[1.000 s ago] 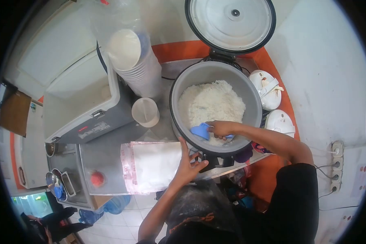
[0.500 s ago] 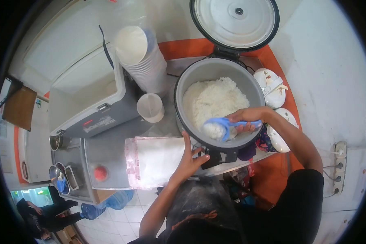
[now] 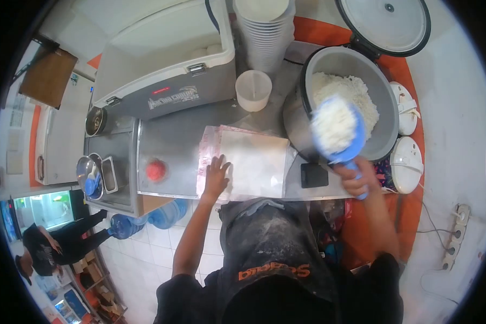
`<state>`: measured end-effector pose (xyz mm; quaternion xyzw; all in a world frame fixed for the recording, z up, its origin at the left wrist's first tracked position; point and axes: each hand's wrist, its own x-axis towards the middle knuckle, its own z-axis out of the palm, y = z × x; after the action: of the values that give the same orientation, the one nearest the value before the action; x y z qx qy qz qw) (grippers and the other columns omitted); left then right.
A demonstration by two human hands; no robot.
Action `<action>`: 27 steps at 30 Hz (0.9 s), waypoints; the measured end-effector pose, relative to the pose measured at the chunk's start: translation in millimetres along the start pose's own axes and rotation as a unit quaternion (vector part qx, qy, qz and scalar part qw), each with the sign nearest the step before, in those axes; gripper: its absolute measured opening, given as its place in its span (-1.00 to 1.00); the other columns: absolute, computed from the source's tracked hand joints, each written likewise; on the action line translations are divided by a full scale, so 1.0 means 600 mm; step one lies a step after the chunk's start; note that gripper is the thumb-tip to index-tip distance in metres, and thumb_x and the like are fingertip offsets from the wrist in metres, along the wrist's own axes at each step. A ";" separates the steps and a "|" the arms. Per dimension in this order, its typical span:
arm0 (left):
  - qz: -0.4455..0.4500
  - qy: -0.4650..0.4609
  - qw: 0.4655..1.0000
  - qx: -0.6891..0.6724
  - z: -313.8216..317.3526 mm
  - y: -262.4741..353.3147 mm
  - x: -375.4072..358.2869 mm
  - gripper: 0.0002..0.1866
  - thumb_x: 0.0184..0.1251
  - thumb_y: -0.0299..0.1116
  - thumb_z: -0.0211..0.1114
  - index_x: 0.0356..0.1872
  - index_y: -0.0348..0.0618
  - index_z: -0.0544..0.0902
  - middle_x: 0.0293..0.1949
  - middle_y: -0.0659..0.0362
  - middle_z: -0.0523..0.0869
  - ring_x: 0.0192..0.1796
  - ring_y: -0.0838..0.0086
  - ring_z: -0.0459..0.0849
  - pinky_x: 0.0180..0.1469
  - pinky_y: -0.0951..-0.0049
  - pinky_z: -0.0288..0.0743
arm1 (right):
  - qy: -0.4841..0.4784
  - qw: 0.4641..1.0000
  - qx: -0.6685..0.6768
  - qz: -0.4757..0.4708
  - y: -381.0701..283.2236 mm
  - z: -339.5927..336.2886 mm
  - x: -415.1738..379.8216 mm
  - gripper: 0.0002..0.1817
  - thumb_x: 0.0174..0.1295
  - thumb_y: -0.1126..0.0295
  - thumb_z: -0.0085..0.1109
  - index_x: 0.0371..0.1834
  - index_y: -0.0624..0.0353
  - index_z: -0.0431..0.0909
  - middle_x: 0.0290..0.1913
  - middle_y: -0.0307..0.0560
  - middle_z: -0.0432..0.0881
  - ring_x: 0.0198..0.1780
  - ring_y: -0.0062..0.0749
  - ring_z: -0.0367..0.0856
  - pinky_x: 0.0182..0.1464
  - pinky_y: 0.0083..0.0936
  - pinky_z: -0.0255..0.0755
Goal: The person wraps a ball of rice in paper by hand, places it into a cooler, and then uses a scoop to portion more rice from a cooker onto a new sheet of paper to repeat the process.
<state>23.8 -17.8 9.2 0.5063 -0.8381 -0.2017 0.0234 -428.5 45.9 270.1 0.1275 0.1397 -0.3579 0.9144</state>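
My right hand (image 3: 356,178) is wrapped round the handle of a blue rice scoop (image 3: 356,146), heaped with white rice (image 3: 333,124). The scoop hangs over the near-left rim of a large open rice cooker (image 3: 299,119), slightly blurred by motion. More cooked rice (image 3: 366,100) lies inside the pot. My left hand (image 3: 216,181) rests with fingers spread on the left part of a stack of white wrapping sheets (image 3: 256,162), near its pink-printed plastic edge. Nothing is gripped in that hand.
A grey cooler box (image 3: 173,100) stands open at the back left. Beside it are a clear plastic cup (image 3: 253,90) and stacked white tubs (image 3: 264,40). A reddish round item (image 3: 156,170) and metal bowls (image 3: 89,175) lie leftward. Another person (image 3: 43,245) is at far left.
My right hand has lifted the rice-filled scoop out of the pot toward me. My left hand has left the cooker's front and moved left onto the wrapping sheets. The view has shifted.
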 end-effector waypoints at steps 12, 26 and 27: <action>0.071 0.039 0.991 -0.109 0.005 -0.083 -0.039 -0.28 -0.13 -0.26 0.69 0.20 -0.02 0.69 0.59 0.04 0.28 0.32 -0.02 0.46 0.34 -0.01 0.47 | 0.411 0.189 -0.855 -0.254 0.268 -0.368 0.378 -0.27 0.58 0.11 0.06 0.74 -0.43 -0.02 -0.26 -0.02 0.58 -0.56 -0.12 0.62 -0.53 -0.15 0.53; 0.152 -0.052 0.987 -0.004 0.020 -0.101 0.018 0.05 -0.23 0.05 0.72 0.45 0.03 0.51 0.68 -0.02 0.07 0.72 -0.13 -0.12 0.62 -0.40 -0.11 | 0.514 0.370 -0.724 -0.275 0.316 -0.339 0.425 -0.31 0.62 0.20 -0.08 0.74 -0.21 -0.06 -0.15 0.36 0.71 -0.25 0.40 0.70 -0.17 0.19 0.52; 0.154 -0.047 0.987 0.002 0.025 -0.104 0.018 0.09 -0.26 0.07 0.73 0.46 0.04 0.50 0.68 -0.01 0.08 0.72 -0.12 -0.12 0.62 -0.40 -0.10 | 0.508 0.318 -0.762 -0.244 0.329 -0.354 0.441 -0.30 0.60 0.21 -0.05 0.74 -0.26 -0.06 -0.14 0.33 0.68 -0.27 0.35 0.71 -0.20 0.18 0.56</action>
<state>67.0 -47.6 -29.0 0.3608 -0.9068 -0.2177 0.0136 -140.4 93.1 7.6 -0.5089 0.8131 -0.1652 0.2295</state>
